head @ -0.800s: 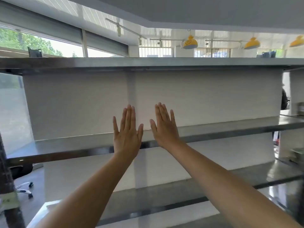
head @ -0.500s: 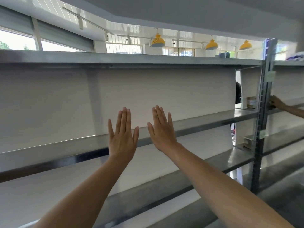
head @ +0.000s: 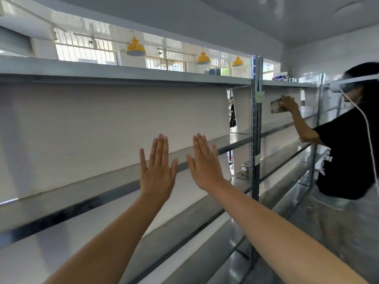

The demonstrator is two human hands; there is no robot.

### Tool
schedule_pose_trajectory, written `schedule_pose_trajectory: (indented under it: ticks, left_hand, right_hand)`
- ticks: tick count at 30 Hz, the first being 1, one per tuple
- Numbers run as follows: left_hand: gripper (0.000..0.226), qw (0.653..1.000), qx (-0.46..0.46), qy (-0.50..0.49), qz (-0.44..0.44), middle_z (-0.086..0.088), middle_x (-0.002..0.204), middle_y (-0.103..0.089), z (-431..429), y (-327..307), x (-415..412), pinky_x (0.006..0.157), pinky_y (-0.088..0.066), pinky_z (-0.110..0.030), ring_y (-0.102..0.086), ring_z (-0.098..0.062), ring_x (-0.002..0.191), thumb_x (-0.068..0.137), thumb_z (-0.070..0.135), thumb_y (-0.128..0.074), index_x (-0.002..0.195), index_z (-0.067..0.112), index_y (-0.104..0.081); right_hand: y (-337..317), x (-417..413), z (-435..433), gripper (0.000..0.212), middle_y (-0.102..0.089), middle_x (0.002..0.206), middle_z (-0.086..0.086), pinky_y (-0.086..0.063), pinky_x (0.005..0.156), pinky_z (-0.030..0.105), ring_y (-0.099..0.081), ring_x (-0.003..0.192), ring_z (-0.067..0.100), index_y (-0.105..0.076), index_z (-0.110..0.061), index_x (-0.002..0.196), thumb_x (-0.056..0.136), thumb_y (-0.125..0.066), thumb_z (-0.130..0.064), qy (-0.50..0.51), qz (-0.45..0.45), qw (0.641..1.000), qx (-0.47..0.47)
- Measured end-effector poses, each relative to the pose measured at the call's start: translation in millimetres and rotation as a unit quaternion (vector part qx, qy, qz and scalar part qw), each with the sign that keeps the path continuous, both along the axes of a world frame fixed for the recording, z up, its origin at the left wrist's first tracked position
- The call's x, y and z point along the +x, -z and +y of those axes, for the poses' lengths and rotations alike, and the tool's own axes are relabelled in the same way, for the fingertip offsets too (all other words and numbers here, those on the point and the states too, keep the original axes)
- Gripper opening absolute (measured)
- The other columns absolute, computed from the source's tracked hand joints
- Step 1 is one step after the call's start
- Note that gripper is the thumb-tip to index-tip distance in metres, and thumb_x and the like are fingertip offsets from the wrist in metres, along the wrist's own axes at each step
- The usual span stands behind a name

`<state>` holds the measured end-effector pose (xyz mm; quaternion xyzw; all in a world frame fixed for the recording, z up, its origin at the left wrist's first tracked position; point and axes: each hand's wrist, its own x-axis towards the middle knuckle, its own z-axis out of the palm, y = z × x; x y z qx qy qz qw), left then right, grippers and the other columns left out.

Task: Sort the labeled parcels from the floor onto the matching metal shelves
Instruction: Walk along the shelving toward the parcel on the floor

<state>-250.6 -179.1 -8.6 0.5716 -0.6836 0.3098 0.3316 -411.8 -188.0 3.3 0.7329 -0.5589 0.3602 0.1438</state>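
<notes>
Since the earlier frame your view has swung right, bringing a second person (head: 348, 140) into sight at the far right. Only one parcel (head: 276, 106) shows, held in that person's hand against the neighbouring metal shelves (head: 287, 128); you carry none. Your left hand (head: 156, 174) and right hand (head: 205, 167) hang side by side, apart, fingers (head: 160, 148) straight and spread, gripping nothing, in front of the middle shelf (head: 82, 193). A steel upright (head: 256, 119) stands just right of them, with yellow lamps (head: 135, 48) above.
</notes>
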Motion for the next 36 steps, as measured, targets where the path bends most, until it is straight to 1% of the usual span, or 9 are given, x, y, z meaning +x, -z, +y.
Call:
schedule_pose_trajectory:
  ticks: [3,7,11,17,20,24,28,31,36]
  left_hand:
    - [0.068,0.999,0.003,0.036,-0.008,-0.005,0.168,0.008,-16.4,5.3,-39.5,0.125,-0.004,-0.052,0.005,-0.019,0.155,0.104,0.049,-0.006,0.159,0.012,0.008]
    - [0.069,0.996,0.015,0.086,-0.016,-0.006,0.168,0.007,-29.7,12.1,-96.0,0.125,-0.002,-0.052,0.003,-0.021,0.155,0.102,0.051,0.001,0.159,0.012,0.008]
    - [0.069,0.992,0.020,0.123,-0.014,-0.005,0.169,0.006,-40.0,17.2,-159.2,0.125,-0.003,-0.052,0.006,-0.021,0.155,0.104,0.050,-0.012,0.160,0.013,0.005]
    - [0.067,0.976,0.029,0.213,-0.025,-0.006,0.168,0.000,-36.3,25.3,-267.9,0.124,-0.007,-0.054,0.000,-0.021,0.155,0.105,0.047,-0.013,0.160,0.010,-0.003]
    - [0.066,0.964,0.026,0.262,-0.021,-0.005,0.169,-0.002,-27.7,30.0,-325.4,0.125,-0.003,-0.052,0.000,-0.020,0.155,0.106,0.045,-0.017,0.160,0.009,-0.005]
    - [0.066,0.946,0.036,0.322,-0.015,-0.003,0.168,-0.002,-14.3,34.8,-401.9,0.125,-0.003,-0.052,0.001,-0.016,0.154,0.105,0.045,-0.019,0.160,0.011,-0.005]
    - [0.065,0.926,0.050,0.374,-0.018,-0.002,0.169,0.000,2.2,40.5,-471.5,0.124,0.005,-0.049,0.004,-0.016,0.155,0.106,0.045,-0.019,0.160,0.012,-0.001]
    - [0.066,0.914,0.042,0.403,-0.029,-0.002,0.169,-0.001,13.0,44.2,-518.1,0.125,-0.002,-0.052,0.004,-0.017,0.155,0.107,0.044,-0.021,0.160,0.012,-0.001]
    - [0.065,0.906,0.039,0.422,-0.027,-0.003,0.169,-0.004,24.6,50.1,-578.5,0.125,-0.002,-0.051,-0.001,-0.017,0.155,0.106,0.045,-0.018,0.160,0.012,-0.005]
  right_hand:
    - [4.6,-40.9,-4.8,0.063,0.010,0.166,0.002,0.008,0.124,0.042,0.014,0.152,0.013,0.004,-0.012,0.157,0.106,-0.019,-0.040,0.038,-0.004,0.999,0.003]
    - [13.5,-100.7,-3.8,0.065,0.008,0.166,0.003,0.011,0.122,0.040,0.012,0.152,0.014,0.003,-0.011,0.157,0.105,-0.021,-0.040,0.101,0.002,0.995,0.007]
    - [19.7,-164.5,2.5,0.064,0.006,0.166,0.004,0.012,0.120,0.040,0.011,0.152,0.017,0.002,-0.012,0.157,0.104,-0.018,-0.041,0.166,0.008,0.986,0.012]
    - [27.2,-264.4,35.8,0.063,0.001,0.166,0.008,0.009,0.123,0.043,0.006,0.153,0.019,-0.001,-0.005,0.157,0.105,-0.023,-0.033,0.243,0.016,0.970,0.017]
    - [30.4,-315.6,54.7,0.061,-0.006,0.166,0.009,0.005,0.123,0.045,0.002,0.153,0.020,-0.007,-0.004,0.156,0.105,-0.026,-0.032,0.288,0.020,0.958,0.005]
    - [34.8,-383.2,79.3,0.065,-0.006,0.166,0.008,0.002,0.124,0.044,0.001,0.153,0.020,-0.008,-0.004,0.157,0.102,-0.015,-0.039,0.351,0.024,0.936,0.002]
    - [39.3,-444.6,102.5,0.063,-0.006,0.166,0.008,0.000,0.124,0.044,0.000,0.153,0.020,-0.007,-0.005,0.157,0.104,-0.021,-0.037,0.405,0.046,0.913,-0.002]
    - [41.3,-482.4,119.9,0.064,-0.003,0.166,0.008,0.003,0.124,0.043,0.002,0.153,0.020,-0.005,-0.005,0.157,0.103,-0.013,-0.039,0.436,0.040,0.899,0.004]
    - [54.7,-532.9,141.9,0.063,-0.001,0.166,0.007,0.006,0.122,0.042,0.004,0.153,0.019,-0.005,-0.008,0.157,0.105,-0.020,-0.039,0.468,0.035,0.883,0.013]
